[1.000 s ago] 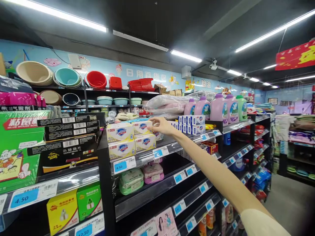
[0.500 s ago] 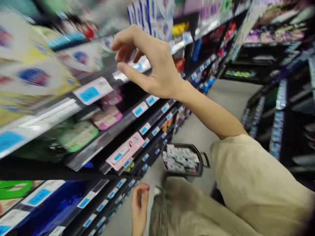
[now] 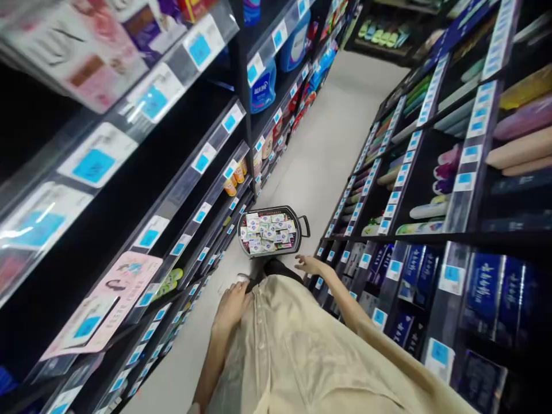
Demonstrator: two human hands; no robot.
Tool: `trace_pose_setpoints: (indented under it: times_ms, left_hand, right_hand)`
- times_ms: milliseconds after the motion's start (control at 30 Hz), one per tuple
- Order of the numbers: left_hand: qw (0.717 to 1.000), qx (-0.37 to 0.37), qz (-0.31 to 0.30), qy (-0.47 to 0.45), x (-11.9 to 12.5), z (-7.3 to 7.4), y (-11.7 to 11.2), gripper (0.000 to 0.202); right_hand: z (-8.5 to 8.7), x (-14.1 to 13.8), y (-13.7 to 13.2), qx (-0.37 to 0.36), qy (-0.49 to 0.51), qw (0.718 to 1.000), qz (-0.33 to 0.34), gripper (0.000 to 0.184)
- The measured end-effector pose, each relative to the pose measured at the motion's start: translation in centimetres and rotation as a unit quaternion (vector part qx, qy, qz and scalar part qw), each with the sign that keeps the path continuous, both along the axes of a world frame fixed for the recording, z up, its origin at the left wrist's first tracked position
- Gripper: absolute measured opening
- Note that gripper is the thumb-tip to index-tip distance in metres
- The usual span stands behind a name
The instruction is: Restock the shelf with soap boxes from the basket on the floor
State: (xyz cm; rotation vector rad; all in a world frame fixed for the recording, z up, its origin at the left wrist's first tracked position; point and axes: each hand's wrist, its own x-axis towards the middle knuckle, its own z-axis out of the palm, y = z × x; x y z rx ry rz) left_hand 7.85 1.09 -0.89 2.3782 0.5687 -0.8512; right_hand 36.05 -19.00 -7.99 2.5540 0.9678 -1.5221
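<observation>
My left hand (image 3: 232,305) hangs low beside the tan shirt, its back toward me and its fingers loosely stretched; nothing shows in it. On the other side, my right hand (image 3: 308,264) is held out near the lower right shelves, fingers apart and slightly bent, with nothing in them. Ahead of my feet a dark shopping basket (image 3: 269,253) stands on the floor, its handle turned to the right. Small white and green boxes (image 3: 267,233) fill it in layers. Neither hand touches the basket.
Tall dark shelves with blue-and-white price tags line both sides of the aisle. LUX boxes (image 3: 81,52) sit at upper left, blue bottles (image 3: 263,86) farther along. A pink sign (image 3: 107,302) juts from the left shelf. Dark blue boxes (image 3: 485,287) fill the lower right shelf.
My right hand has come down from the upper left shelf to the right of my body. The view has swung right and down, centring the basket and aisle.
</observation>
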Motion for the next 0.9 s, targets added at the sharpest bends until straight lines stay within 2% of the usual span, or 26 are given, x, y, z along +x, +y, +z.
trace_pose_setpoints:
  times_ms: [67, 133, 200, 267, 433, 567, 667, 800, 900]
  left_hand:
    - [1.0, 0.002, 0.003, -0.013, 2.5, -0.8, 0.4, 0.049]
    - [1.0, -0.008, 0.017, -0.026, 4.4, -1.8, 0.8, 0.049]
    - [0.998, -0.013, 0.046, -0.04, 5.3, -2.8, 0.9, 0.051]
    - [0.996, -0.017, 0.078, -0.042, 5.1, -3.8, 0.6, 0.051]
    - [0.988, -0.059, 0.133, 0.04, 1.4, -6.9, -0.8, 0.054]
    - [0.972, -0.101, 0.183, 0.107, -2.8, -10.4, -2.1, 0.057]
    - [0.956, -0.115, 0.24, 0.125, -6.0, -13.3, -3.0, 0.053]
    - [0.931, -0.127, 0.32, 0.123, -9.0, -16.9, -3.8, 0.049]
    - [0.922, -0.141, 0.327, 0.151, -9.8, -18.9, -3.8, 0.049]
  right_hand:
    - [-2.5, -0.2, -2.6, -0.004, 0.011, 1.0, -0.025, 0.049]
    - [-4.9, 0.0, -3.8, -0.008, 0.021, 0.999, -0.045, 0.051]
    - [-7.3, 0.5, -3.5, 0.0, 0.043, 0.997, -0.058, 0.051]
    - [-9.8, 1.5, -2.2, 0.015, 0.061, 0.996, -0.069, 0.051]
    - [-17.1, 5.3, 3.1, 0.01, 0.058, 0.994, -0.09, 0.06]
    - [-24.5, 8.6, 7.2, -0.028, 0.043, 0.994, -0.092, 0.076]
    - [-30.5, 10.1, 10.2, -0.029, 0.035, 0.995, -0.084, 0.082]
    - [-37.5, 9.5, 13.5, 0.005, 0.036, 0.998, -0.056, 0.087]
    - [-41.1, 7.3, 14.3, 0.024, 0.04, 0.998, -0.033, 0.085]
